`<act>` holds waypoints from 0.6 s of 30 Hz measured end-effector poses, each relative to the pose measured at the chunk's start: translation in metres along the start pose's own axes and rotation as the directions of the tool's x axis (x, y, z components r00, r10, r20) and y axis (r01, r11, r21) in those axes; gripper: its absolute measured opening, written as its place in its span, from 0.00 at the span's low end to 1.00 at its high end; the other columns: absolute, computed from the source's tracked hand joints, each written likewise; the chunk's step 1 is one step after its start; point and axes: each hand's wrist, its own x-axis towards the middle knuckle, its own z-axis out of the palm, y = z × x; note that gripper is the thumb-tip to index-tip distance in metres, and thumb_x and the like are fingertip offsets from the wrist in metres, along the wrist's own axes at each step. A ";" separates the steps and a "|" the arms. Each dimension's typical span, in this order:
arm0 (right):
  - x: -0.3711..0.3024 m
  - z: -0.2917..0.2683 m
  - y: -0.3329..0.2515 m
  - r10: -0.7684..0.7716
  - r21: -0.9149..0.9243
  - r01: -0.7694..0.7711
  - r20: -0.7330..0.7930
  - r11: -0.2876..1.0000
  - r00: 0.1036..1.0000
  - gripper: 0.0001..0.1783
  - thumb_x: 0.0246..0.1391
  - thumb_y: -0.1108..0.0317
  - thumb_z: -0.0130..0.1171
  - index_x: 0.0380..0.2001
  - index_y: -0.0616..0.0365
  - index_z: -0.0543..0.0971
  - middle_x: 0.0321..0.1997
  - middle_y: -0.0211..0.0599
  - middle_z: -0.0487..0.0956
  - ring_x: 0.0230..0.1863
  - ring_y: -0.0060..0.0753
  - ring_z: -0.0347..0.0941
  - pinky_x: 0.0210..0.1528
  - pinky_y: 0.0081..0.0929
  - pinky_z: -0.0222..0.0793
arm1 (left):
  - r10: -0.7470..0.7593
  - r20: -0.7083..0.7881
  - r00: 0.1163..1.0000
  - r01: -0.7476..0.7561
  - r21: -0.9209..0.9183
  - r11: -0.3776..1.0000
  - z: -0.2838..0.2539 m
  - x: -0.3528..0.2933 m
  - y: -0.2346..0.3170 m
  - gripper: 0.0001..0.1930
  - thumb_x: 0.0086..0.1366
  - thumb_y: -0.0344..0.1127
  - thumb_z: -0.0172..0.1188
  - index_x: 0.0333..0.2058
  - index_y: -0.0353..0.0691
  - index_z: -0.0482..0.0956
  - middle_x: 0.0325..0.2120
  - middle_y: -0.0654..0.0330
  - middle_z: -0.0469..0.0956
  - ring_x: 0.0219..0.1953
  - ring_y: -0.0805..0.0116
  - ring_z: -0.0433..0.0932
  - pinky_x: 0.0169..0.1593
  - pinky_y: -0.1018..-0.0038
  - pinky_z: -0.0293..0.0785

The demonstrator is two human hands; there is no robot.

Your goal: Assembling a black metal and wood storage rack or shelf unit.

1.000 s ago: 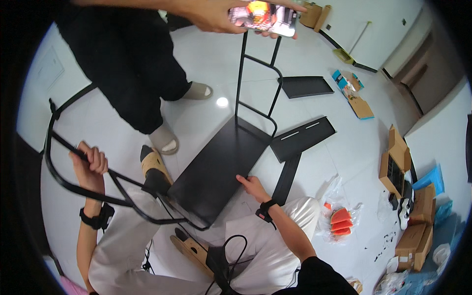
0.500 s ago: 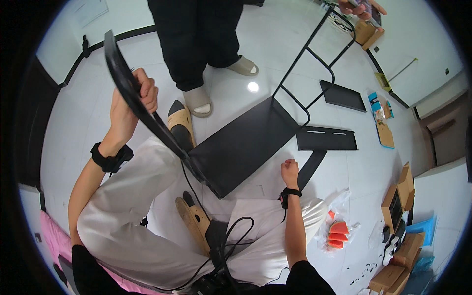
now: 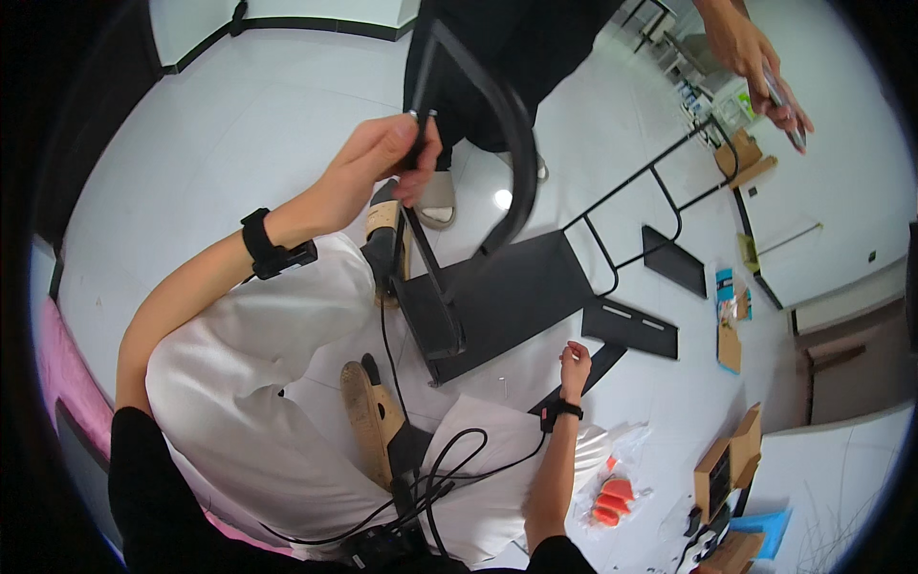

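A black tubular frame [image 3: 522, 143] was gripped at eleven o'clock by the left hand [image 3: 387, 158], fingers clamped. At four o'clock the right hand [image 3: 575, 369] was held near a black panel [image 3: 526, 297]; whether those fingers met could not be told.

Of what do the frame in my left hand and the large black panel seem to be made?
Tubular frame: probably black-coated metal; its slim, bent bars show pale highlights. Large panel: perhaps coated metal, matte black, by its even, flat surface; board remains possible.

Black tubular frame [image 3: 525, 158] at end of black panel [image 3: 535, 287]
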 end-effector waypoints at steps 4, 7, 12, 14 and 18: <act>-0.044 0.009 -0.108 -0.190 0.245 0.142 0.183 0.959 0.965 0.06 0.59 0.76 0.52 0.40 0.61 0.75 0.34 0.29 0.76 0.35 0.20 0.72 0.38 0.19 0.70 | 0.054 -0.006 0.999 -0.053 0.088 0.995 -0.003 -0.004 0.003 0.23 0.74 0.53 0.40 0.31 0.38 0.69 0.21 0.65 0.67 0.24 0.75 0.66 0.33 0.77 0.67; -0.096 0.038 -0.167 -0.323 0.341 0.177 0.438 0.923 0.839 0.11 0.58 0.77 0.53 0.44 0.60 0.74 0.38 0.30 0.76 0.39 0.22 0.73 0.45 0.20 0.69 | 0.028 0.028 0.999 -0.031 0.132 0.991 -0.010 -0.010 0.013 0.27 0.71 0.59 0.42 0.32 0.37 0.70 0.25 0.62 0.72 0.29 0.73 0.72 0.38 0.76 0.69; -0.167 0.085 -0.171 -0.383 0.170 0.368 0.660 0.914 0.647 0.36 0.47 0.61 0.70 0.57 0.61 0.67 0.49 0.43 0.74 0.48 0.38 0.73 0.52 0.33 0.68 | 0.068 0.073 0.995 -0.076 0.106 0.991 -0.019 -0.006 -0.006 0.23 0.72 0.54 0.43 0.35 0.36 0.72 0.27 0.62 0.73 0.32 0.72 0.73 0.43 0.76 0.70; -0.188 0.103 -0.174 -0.367 0.126 0.381 0.644 0.916 0.671 0.34 0.48 0.61 0.70 0.55 0.63 0.69 0.47 0.46 0.75 0.47 0.41 0.74 0.51 0.34 0.69 | -0.005 0.007 1.000 0.002 0.386 0.922 -0.035 -0.011 0.000 0.18 0.72 0.45 0.47 0.32 0.35 0.71 0.27 0.59 0.74 0.31 0.73 0.73 0.39 0.75 0.70; -0.195 0.115 -0.158 -0.288 0.040 0.331 0.595 0.943 0.751 0.25 0.51 0.60 0.66 0.48 0.65 0.75 0.42 0.52 0.78 0.45 0.48 0.76 0.48 0.35 0.69 | -0.233 -0.091 0.968 0.233 0.671 0.704 -0.083 -0.046 -0.076 0.19 0.68 0.48 0.53 0.38 0.33 0.72 0.30 0.55 0.77 0.33 0.64 0.75 0.41 0.68 0.71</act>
